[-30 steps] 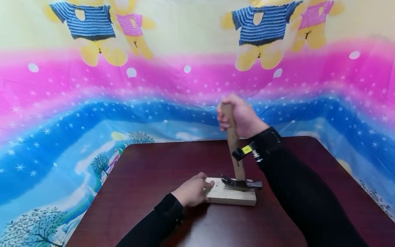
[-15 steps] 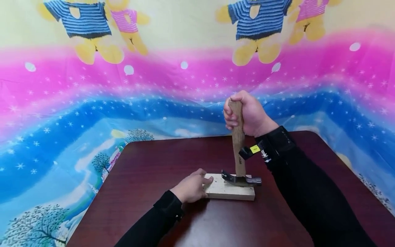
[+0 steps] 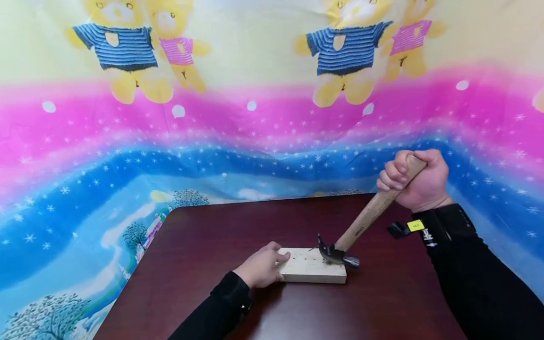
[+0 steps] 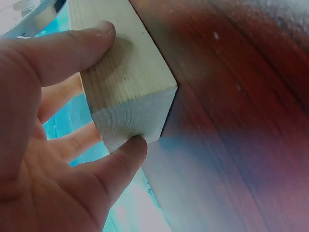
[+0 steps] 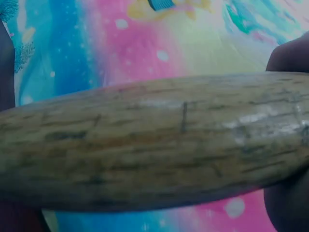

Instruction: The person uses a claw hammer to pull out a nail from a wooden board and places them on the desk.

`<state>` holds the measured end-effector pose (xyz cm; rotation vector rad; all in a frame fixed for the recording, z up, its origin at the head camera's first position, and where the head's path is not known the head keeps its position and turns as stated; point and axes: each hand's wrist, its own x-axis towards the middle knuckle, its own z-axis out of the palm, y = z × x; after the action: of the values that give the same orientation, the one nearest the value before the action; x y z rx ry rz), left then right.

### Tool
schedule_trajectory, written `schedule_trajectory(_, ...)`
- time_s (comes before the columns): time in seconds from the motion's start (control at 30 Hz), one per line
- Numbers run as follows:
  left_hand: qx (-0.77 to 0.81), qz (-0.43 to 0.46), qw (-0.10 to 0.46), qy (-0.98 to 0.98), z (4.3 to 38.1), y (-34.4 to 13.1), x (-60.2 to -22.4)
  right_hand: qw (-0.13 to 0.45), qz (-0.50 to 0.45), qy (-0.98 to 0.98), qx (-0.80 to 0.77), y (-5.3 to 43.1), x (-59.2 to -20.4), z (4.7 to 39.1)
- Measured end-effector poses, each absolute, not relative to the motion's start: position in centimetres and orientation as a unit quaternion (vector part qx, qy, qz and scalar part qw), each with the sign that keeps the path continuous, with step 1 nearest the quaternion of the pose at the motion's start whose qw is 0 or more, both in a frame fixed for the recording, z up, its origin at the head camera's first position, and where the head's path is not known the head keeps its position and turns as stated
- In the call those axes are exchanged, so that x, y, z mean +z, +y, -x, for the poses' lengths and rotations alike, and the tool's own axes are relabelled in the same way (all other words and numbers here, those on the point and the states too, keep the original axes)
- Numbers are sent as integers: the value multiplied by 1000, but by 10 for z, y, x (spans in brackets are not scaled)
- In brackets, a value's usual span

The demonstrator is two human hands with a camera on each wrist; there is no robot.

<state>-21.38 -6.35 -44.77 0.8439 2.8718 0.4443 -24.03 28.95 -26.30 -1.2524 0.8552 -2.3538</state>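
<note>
A claw hammer (image 3: 374,213) leans to the right over a pale wooden block (image 3: 303,273), its metal head on the block's right part. The claw points up and left, and a thin nail (image 3: 313,248) shows beside it; whether the claw holds the nail I cannot tell. My right hand (image 3: 418,179) grips the upper end of the wooden handle, which fills the right wrist view. My left hand (image 3: 260,267) holds the block's left end. In the left wrist view the thumb (image 4: 82,50) presses on the top face, and a fingertip (image 4: 133,150) touches the end face.
The block lies on a dark red-brown table (image 3: 221,231) with rounded corners. Small dark holes or marks dot its top. Behind the table hangs a printed cloth (image 3: 255,137) with bears, pink and blue bands. A small wrist camera (image 3: 399,230) sits at the right cuff.
My right hand has swung the hammer handle from nearly upright to a strong rightward lean. The hammer head has tilted, its claw rising. My left hand stays on the block.
</note>
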Motion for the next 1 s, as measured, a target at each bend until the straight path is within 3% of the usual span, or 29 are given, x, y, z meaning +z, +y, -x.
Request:
schedule_trajectory(0.23,166,-262,71,948,212,-73,-455,155,415,273,-854,303,-276,232)
schedule_trajectory(0.53,147,-278,69,947,213,-76,-452,88,423,243,-868,288,-249,200)
schedule_trajectory(0.63,183,-264,36,946,209,-81,-437,74,448,248,-856,277,-237,183)
schedule_trajectory(0.73,247,-271,-35,930,205,-80,-412,68,473,251,-842,270,-228,169)
schedule_trajectory(0.83,293,-317,-97,897,199,-72,-387,70,511,256,-817,264,-220,159)
schedule_trajectory(1.0,270,-402,-150,862,184,-53,-364,65,558,270,-782,255,-213,149)
